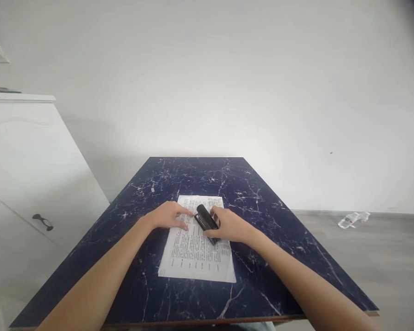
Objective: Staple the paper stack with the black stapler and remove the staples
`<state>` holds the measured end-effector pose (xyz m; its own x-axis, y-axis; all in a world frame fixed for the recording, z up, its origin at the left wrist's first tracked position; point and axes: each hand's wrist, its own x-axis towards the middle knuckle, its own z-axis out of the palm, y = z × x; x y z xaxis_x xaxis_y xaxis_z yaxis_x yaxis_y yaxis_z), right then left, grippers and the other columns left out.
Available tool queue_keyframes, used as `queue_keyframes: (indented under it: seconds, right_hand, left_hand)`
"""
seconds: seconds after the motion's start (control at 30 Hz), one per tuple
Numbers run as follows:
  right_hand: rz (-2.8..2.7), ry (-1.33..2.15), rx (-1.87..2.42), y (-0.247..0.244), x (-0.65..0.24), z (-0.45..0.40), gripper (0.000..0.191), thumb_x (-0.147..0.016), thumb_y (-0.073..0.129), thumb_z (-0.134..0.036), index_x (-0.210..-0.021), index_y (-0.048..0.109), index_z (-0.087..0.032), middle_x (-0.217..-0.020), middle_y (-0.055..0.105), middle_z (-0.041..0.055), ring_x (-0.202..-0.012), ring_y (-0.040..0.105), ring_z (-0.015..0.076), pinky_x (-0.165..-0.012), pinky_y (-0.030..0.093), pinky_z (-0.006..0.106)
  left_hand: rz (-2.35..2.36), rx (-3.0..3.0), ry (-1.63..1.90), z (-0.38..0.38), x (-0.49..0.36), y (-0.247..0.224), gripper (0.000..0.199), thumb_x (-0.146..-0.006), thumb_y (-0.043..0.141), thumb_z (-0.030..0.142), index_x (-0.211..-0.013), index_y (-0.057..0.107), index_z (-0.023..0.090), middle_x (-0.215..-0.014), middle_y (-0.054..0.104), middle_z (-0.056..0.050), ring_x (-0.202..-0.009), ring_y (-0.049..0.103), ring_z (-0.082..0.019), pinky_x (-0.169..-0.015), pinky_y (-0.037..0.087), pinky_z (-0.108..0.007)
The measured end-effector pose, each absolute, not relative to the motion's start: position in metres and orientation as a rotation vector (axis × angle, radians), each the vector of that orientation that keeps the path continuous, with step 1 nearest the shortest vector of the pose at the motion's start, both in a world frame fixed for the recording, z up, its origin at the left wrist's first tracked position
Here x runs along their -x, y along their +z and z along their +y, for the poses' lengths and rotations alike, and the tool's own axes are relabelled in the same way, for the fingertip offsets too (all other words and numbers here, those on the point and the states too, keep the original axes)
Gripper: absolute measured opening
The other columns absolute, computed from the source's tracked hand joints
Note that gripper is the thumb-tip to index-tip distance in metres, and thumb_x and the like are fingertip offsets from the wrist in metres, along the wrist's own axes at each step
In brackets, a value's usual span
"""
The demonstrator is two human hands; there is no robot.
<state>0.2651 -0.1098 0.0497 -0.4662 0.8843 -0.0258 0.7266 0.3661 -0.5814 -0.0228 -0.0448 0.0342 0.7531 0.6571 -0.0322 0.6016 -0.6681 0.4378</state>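
A black stapler [207, 220] lies slanted over printed sheets of paper [196, 257], its jaw end toward the upper left. My right hand [229, 224] grips it from the right side, fingers at the far edge and thumb at the near edge. My left hand [170, 215] rests over the left part of the sheets with thumb and forefinger apart. Its forefinger reaches to the stapler's front end; whether it touches is hard to tell. The sheets are stacked, with edges slightly out of line at the lower left.
The sheets lie on a dark blue marbled table [193, 303]. A small pale scrap [152, 189] is on the table toward the back left. On the left stands a white cabinet [27, 151] with a dark handle. Clear plastic [353, 219] lies on the floor at right.
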Motion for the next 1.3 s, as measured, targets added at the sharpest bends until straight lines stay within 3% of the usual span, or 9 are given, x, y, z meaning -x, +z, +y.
queue_keyframes:
  seconds: [0.13,0.33,0.5,0.67,0.77,0.83,0.93,1.13,1.3]
  right_hand:
    - [-2.298,0.657,1.357,0.043,-0.266,-0.106,0.014,-0.085,0.069,-0.026,-0.097,0.067,-0.018,-0.087,0.072,0.0059,-0.070,0.063,0.0195,-0.059,0.042,0.028]
    - [-2.149,0.600,1.178,0.034,-0.271,-0.087,0.035,-0.083,0.066,-0.005,-0.111,0.074,-0.023,-0.106,0.076,0.0040,-0.097,0.069,0.0234,-0.085,0.050,0.034]
    - [-2.088,0.749,1.140,0.031,-0.277,-0.076,0.035,-0.084,0.071,-0.014,-0.117,0.074,-0.023,-0.113,0.076,0.0063,-0.101,0.069,0.0248,-0.093,0.051,0.041]
    - [-1.759,1.276,1.023,0.028,-0.292,-0.067,0.033,-0.089,0.058,-0.017,-0.118,0.073,-0.021,-0.124,0.073,0.0095,-0.119,0.065,0.0263,-0.105,0.048,0.044]
    - [-1.569,1.489,0.982,0.025,-0.294,-0.065,0.035,-0.083,0.055,-0.012,-0.111,0.076,-0.019,-0.122,0.073,0.0101,-0.119,0.065,0.0275,-0.105,0.049,0.045]
    - [-1.505,1.569,0.944,0.021,-0.293,-0.064,0.036,-0.080,0.057,-0.012,-0.109,0.076,-0.019,-0.123,0.073,0.0097,-0.118,0.066,0.0278,-0.104,0.049,0.045]
    - [-1.427,1.645,0.874,0.017,-0.292,-0.063,0.040,-0.077,0.059,-0.011,-0.112,0.075,-0.021,-0.126,0.072,0.0081,-0.119,0.065,0.0273,-0.106,0.048,0.044]
    - [-1.357,1.598,0.903,0.012,-0.292,-0.061,0.037,-0.075,0.064,-0.014,-0.110,0.074,-0.021,-0.122,0.073,0.0090,-0.117,0.065,0.0284,-0.103,0.049,0.044]
    - [-1.885,1.080,1.048,0.014,-0.280,-0.069,0.029,-0.083,0.074,-0.032,-0.110,0.075,-0.022,-0.108,0.075,0.0069,-0.099,0.069,0.0260,-0.091,0.052,0.040]
  left_hand:
    - [1.032,-2.554,0.182,-0.046,0.021,0.033,0.059,-0.080,0.073,0.066,-0.131,0.071,0.035,-0.113,0.079,-0.002,-0.090,0.072,-0.022,-0.082,0.048,-0.029]
    - [1.148,-2.570,0.207,-0.046,0.016,0.032,0.055,-0.079,0.071,0.070,-0.118,0.078,0.032,-0.115,0.079,-0.003,-0.104,0.073,-0.026,-0.091,0.048,-0.033]
    - [1.206,-2.566,0.247,-0.044,0.012,0.029,0.050,-0.077,0.074,0.067,-0.109,0.082,0.029,-0.109,0.080,-0.005,-0.100,0.073,-0.028,-0.087,0.049,-0.035]
    - [1.199,-2.524,0.252,-0.043,0.014,0.027,0.055,-0.075,0.075,0.069,-0.109,0.081,0.027,-0.105,0.080,-0.006,-0.092,0.072,-0.026,-0.077,0.048,-0.032]
    - [1.215,-2.482,0.238,-0.042,0.015,0.026,0.060,-0.074,0.074,0.072,-0.109,0.080,0.024,-0.083,0.075,-0.005,-0.074,0.067,-0.022,-0.066,0.043,-0.030]
    - [1.216,-2.462,0.229,-0.041,0.015,0.026,0.062,-0.076,0.072,0.071,-0.115,0.077,0.023,-0.070,0.067,-0.001,-0.063,0.061,-0.019,-0.062,0.039,-0.029]
    - [1.227,-2.417,0.243,-0.040,0.014,0.024,0.075,-0.075,0.075,0.067,-0.134,0.063,0.023,-0.069,0.062,0.002,-0.061,0.058,-0.018,-0.061,0.037,-0.028]
    - [1.243,-2.449,0.210,-0.039,0.013,0.024,0.068,-0.075,0.075,0.066,-0.126,0.062,0.023,-0.076,0.063,0.000,-0.067,0.059,-0.019,-0.061,0.035,-0.027]
    - [1.223,-2.465,0.204,-0.041,0.013,0.028,0.050,-0.079,0.073,0.064,-0.111,0.068,0.025,-0.080,0.064,-0.002,-0.072,0.061,-0.020,-0.063,0.037,-0.028]
